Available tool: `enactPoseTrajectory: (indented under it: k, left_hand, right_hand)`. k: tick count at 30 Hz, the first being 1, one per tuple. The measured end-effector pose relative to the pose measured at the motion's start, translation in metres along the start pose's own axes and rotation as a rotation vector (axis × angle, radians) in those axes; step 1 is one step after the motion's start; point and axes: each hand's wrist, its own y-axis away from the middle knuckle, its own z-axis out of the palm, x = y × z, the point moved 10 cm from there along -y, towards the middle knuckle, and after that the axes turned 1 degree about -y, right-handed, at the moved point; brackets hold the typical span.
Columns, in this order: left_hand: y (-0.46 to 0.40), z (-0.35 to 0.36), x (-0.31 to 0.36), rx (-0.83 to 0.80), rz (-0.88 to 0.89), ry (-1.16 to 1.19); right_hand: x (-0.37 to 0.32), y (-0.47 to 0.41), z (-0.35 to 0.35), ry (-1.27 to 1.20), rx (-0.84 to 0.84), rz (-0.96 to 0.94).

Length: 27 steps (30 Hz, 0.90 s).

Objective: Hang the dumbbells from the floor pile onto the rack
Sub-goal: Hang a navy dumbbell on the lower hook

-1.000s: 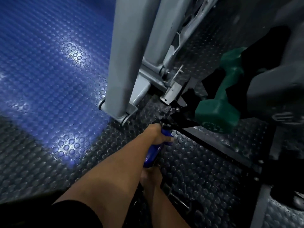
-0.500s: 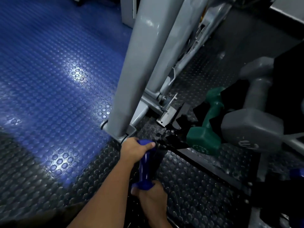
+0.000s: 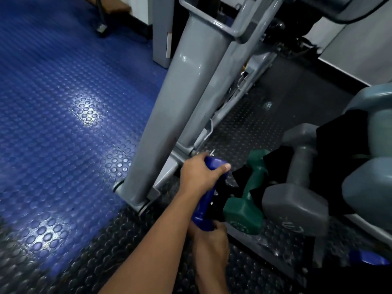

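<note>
We are gripping a blue dumbbell with both hands, low beside the rack. Our left hand is wrapping the upper head, thumb lying across its top, forearm reaching in from the lower left. Our right hand is cupping the lower head from beneath, fingers curling round its edge. The dumbbell is standing nearly upright, tilting slightly, just left of a green dumbbell that is sitting on the rack beside a grey dumbbell. A grey machine leg is rising just beyond our left hand, over the studded floor.
</note>
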Motion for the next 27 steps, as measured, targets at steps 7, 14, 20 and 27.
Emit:
enactPoseTrajectory:
  k: [7, 14, 20, 27]
  left_hand:
    - [-0.017, 0.021, 0.009, -0.083, 0.028, -0.152]
    - [-0.014, 0.039, 0.019, -0.083, 0.11, -0.096]
    - [-0.005, 0.095, 0.018, -0.347, 0.344, -0.107]
    - [-0.003, 0.094, 0.01, -0.363, 0.332, -0.013]
  right_hand:
    - [-0.006, -0.011, -0.006, -0.162, -0.023, -0.04]
    - [-0.001, -0.021, -0.002, -0.336, -0.036, 0.003]
    - [0.014, -0.034, -0.009, -0.579, -0.01, 0.043]
    - [0.031, -0.04, -0.007, -0.644, -0.104, 0.085]
